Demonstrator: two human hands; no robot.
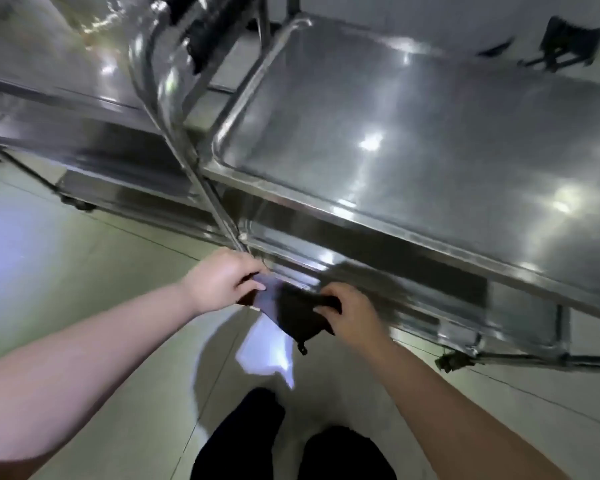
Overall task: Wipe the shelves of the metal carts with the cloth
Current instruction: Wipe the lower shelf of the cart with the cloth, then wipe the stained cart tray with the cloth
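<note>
Head camera, looking steeply down. Holding a dark cloth (293, 308) stretched between both hands, in the air just in front of the near edge of the right-hand metal cart (563, 327), low down by its lower shelf (305, 271). Pinching the cloth's left end with the left hand (222, 282), fingers curled over the top edge. Clasping the right end with the right hand (352, 315), fingers folded round the fabric. Sagging in the middle, with a small tag or loop dangling from the lowest fold. Impossible to tell whether touching the shelf rim or just short of it.

Above the hands, the cart's top shelf (430, 140): a stainless tray with a raised rim, streaked with bright lamp reflections. At the near right corner of the cart, a caster (452, 362) on the floor. To the left, close beside, a second metal cart (66, 98), with slanting frame tubes between the two. Beyond the right-hand cart, a blurred black object (572, 43) on the floor, too smeared to name. Underfoot, pale tiled floor (84, 271) with a bright patch of light (267, 351) below the cloth, and two legs (257, 431) in dark trousers at the bottom edge
</note>
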